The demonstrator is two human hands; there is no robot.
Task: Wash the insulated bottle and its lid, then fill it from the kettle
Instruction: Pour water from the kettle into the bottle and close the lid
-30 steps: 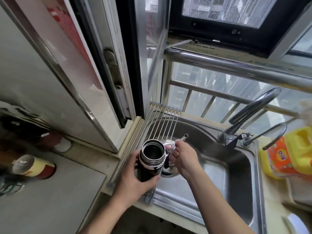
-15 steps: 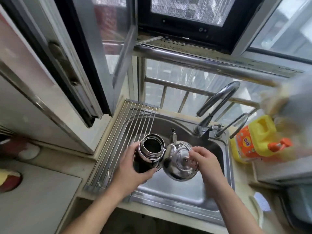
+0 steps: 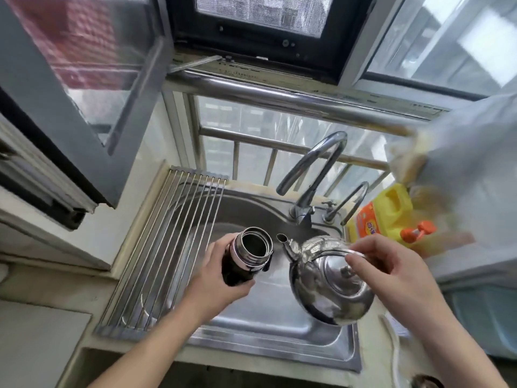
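Over the one steel sink (image 3: 268, 329), the left hand (image 3: 215, 281) grips the single open insulated bottle (image 3: 246, 257) around its dark body. The right hand (image 3: 391, 271) clasps one shiny kettle (image 3: 327, 287) by its handle, spout just beside the bottle's mouth. Two faucets (image 3: 313, 169) rise behind; one yellow detergent jug (image 3: 383, 214) stands right; one rod rack (image 3: 167, 247) spans the sink's left.

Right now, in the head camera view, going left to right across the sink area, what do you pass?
Roll-up drying rack → insulated bottle in the left hand → steel kettle held by the right hand → yellow detergent jug.
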